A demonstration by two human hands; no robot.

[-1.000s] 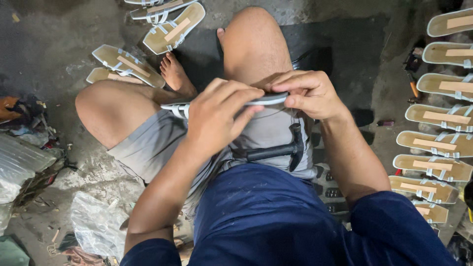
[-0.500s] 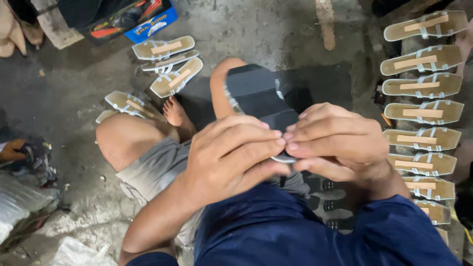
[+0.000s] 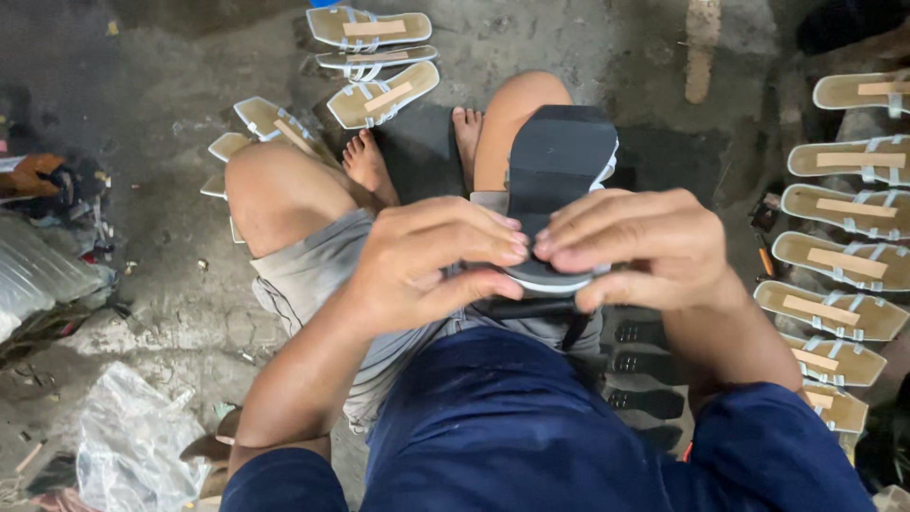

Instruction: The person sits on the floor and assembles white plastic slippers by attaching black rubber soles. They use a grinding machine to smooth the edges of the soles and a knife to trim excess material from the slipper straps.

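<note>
I hold a sandal upside down over my lap, its flat black sole facing up and its white edge toward me. My left hand grips the near end from the left, fingers pressed onto the sole. My right hand clasps the same end from the right, thumb under the white rim. White straps peek out at the sandal's right side. A dark hammer handle lies across my lap just under the hands.
A row of several tan sandals with white straps lines the right side. More tan sandals lie on the concrete floor beyond my bare feet. Black soles sit by my right thigh. Plastic bags and clutter are at left.
The sandal was edge-on across my lap a second ago; it now lies sole-up, pointing away from me. Both hands have shifted onto its near end, and the view has tilted.
</note>
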